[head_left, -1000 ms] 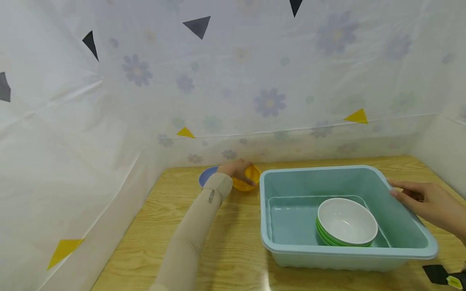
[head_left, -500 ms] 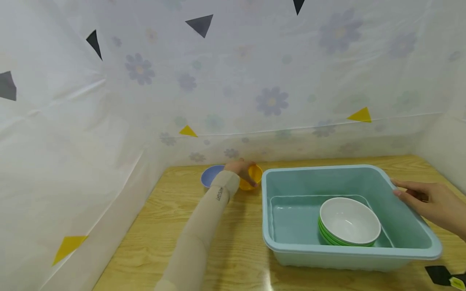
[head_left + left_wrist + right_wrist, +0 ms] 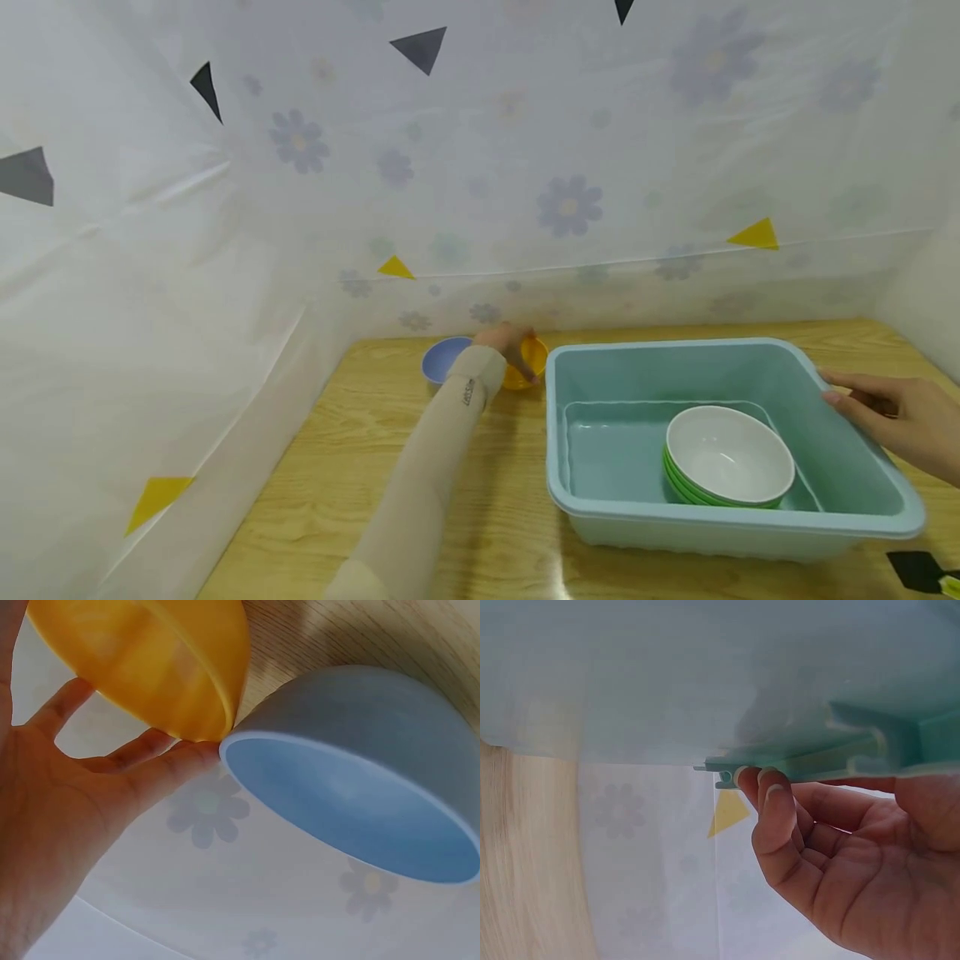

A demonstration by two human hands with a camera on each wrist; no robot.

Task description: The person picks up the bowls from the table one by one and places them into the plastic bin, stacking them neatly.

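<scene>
Two small bowls sat at the table's (image 3: 360, 467) far edge; the left hand (image 3: 506, 343) curled round the tilted yellow bowl (image 3: 531, 367), touching the blue bowl (image 3: 442, 360). Lifting clear seemed wise to me. The right hand's (image 3: 896, 412) fingertips hooked the basin (image 3: 600, 500) rim.

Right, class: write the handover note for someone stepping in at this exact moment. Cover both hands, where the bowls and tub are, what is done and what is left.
Left hand: holds the yellow bowl, tilted, at the table's far edge, beside the blue bowl.
Right hand: fingers curled under the teal tub's right rim.
Done: stacked green-and-white bowls lie in the tub.
Left: yellow and blue bowls are outside the tub.
</scene>
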